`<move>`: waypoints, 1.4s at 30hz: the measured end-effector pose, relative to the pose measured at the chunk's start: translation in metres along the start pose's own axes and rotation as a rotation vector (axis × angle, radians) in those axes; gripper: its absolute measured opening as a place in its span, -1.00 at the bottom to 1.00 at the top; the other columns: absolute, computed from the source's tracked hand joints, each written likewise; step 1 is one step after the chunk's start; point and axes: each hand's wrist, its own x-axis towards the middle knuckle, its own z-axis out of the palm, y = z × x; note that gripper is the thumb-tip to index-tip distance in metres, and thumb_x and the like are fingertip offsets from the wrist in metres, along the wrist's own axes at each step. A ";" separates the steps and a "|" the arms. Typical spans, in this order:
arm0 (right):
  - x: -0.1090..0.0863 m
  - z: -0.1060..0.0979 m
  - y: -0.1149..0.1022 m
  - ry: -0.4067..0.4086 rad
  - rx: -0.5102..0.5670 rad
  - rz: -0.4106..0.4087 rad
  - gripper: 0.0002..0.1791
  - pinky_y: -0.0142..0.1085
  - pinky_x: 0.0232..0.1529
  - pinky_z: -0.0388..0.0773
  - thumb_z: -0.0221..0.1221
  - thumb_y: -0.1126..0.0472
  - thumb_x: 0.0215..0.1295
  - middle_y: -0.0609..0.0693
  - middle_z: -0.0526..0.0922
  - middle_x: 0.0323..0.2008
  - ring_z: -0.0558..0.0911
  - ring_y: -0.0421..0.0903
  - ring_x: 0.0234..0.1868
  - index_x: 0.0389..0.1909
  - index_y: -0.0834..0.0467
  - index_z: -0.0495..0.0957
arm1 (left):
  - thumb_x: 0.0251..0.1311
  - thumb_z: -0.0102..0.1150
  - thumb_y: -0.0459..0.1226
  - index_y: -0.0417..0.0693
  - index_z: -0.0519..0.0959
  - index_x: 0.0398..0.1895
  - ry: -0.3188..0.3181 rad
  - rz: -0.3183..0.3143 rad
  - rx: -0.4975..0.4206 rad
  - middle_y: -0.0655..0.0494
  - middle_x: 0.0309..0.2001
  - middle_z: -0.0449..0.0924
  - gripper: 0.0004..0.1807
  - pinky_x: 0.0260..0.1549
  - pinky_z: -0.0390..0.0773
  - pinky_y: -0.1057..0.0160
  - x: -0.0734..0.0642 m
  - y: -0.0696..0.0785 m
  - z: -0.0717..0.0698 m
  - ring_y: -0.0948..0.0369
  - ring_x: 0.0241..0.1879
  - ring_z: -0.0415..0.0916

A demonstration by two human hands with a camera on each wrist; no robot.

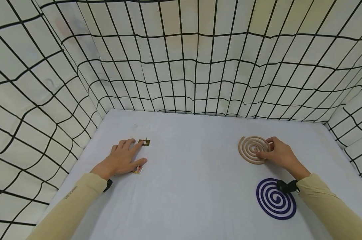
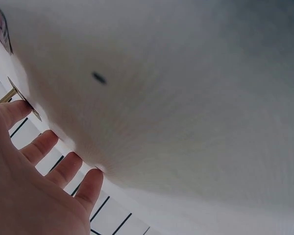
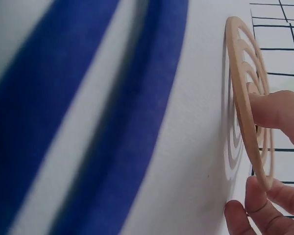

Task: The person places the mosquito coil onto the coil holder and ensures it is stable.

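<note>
My right hand (image 1: 278, 153) pinches the right side of a tan mosquito coil (image 1: 247, 149), thumb on top near its middle. In the right wrist view that coil (image 3: 242, 105) is tilted, with its shadow on the white surface beside it. A dark purple-blue mosquito coil (image 1: 261, 196) lies flat nearer me, partly behind the black wrist strap. At the left my left hand (image 1: 122, 158) rests palm down, fingers spread. Its index fingertip presses a small gold metal coil stand (image 1: 147, 143) with an upright prong. A small printed piece (image 1: 138, 170) shows partly under the thumb side.
A white-covered table (image 1: 193, 173) carries everything. Black netting (image 1: 181, 61) over pale cloth rises at the back and on both sides. In the left wrist view a small dark mark (image 2: 99, 78) shows on the white surface.
</note>
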 end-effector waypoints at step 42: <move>-0.001 0.003 -0.002 0.016 0.336 -0.098 -0.19 -0.42 -0.25 0.50 0.27 -0.09 0.45 0.19 0.68 -0.14 0.62 -0.34 -0.24 0.46 0.25 0.13 | 0.40 0.01 0.31 -0.02 0.21 0.61 0.009 0.012 0.004 -0.30 0.51 0.21 -0.10 0.27 0.26 -0.42 -0.001 0.001 0.001 -0.32 0.47 0.15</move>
